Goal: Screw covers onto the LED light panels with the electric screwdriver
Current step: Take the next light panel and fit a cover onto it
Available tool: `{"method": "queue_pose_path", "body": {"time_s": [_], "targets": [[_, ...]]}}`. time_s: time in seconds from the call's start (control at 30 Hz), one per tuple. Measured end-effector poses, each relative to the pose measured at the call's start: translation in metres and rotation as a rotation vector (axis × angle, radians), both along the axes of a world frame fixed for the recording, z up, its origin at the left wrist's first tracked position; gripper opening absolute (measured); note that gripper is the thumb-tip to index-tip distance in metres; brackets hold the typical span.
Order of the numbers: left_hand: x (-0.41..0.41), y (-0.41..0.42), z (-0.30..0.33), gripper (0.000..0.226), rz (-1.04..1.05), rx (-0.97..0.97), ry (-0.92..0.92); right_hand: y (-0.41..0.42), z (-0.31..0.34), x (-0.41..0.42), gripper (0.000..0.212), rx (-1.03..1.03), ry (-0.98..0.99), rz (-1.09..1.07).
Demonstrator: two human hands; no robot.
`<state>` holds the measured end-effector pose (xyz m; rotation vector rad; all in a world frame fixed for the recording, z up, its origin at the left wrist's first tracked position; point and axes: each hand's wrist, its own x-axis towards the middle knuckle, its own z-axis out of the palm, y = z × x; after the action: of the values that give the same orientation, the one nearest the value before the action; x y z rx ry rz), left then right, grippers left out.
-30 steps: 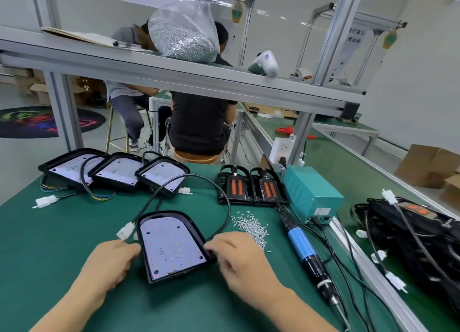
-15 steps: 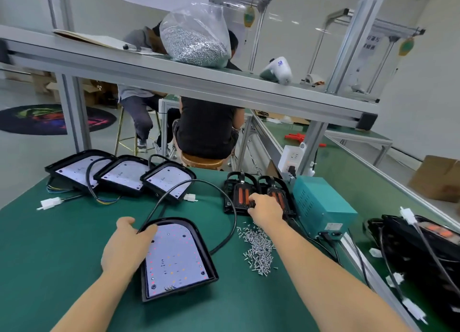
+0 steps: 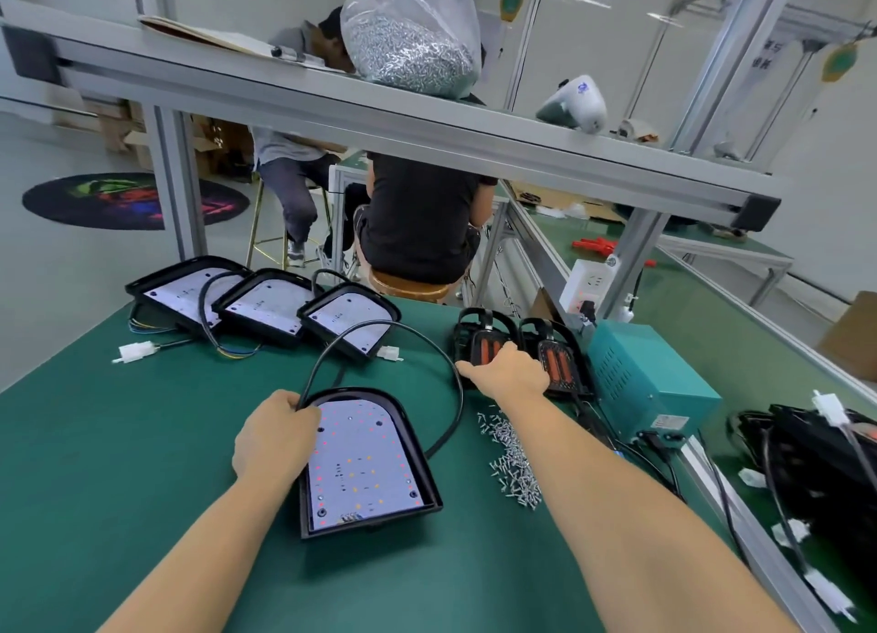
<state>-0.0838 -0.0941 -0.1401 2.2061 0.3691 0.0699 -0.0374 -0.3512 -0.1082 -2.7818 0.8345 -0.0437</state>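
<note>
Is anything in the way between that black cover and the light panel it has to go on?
Only the black cable loops across the mat between the cover under the right hand and the LED panel.

Right arm outstretched, left bent

left hand bare | right hand bare | forearms sleeveless (no gloves, watch or rings)

A matt green mat covers the bench, the light panel has a glossy black plastic rim around a smooth pale board, the loose screws are shiny metal, and the frame above is brushed aluminium.
</note>
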Motion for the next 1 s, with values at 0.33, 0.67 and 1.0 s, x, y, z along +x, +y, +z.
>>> {"method": "queue_pose_path", "body": {"time_s": [0.33, 0.67, 1.0], "targets": [[0.002, 0.0, -0.005, 0.014, 0.064, -0.296, 0.023, 0.003, -0.001, 0.009, 0.075, 0.135, -0.106, -0.111], [-0.002, -0.006, -0.002, 0.024, 0.119, -0.56, 0.069, 0.025, 0.05, -0.041, 0.055, 0.151, -0.438, 0.094], [-0.032, -0.002, 0.004, 0.028, 0.099, -0.98, 0.192, 0.112, 0.019, -0.163, 0.043, -0.027, -0.156, 0.43]]}}
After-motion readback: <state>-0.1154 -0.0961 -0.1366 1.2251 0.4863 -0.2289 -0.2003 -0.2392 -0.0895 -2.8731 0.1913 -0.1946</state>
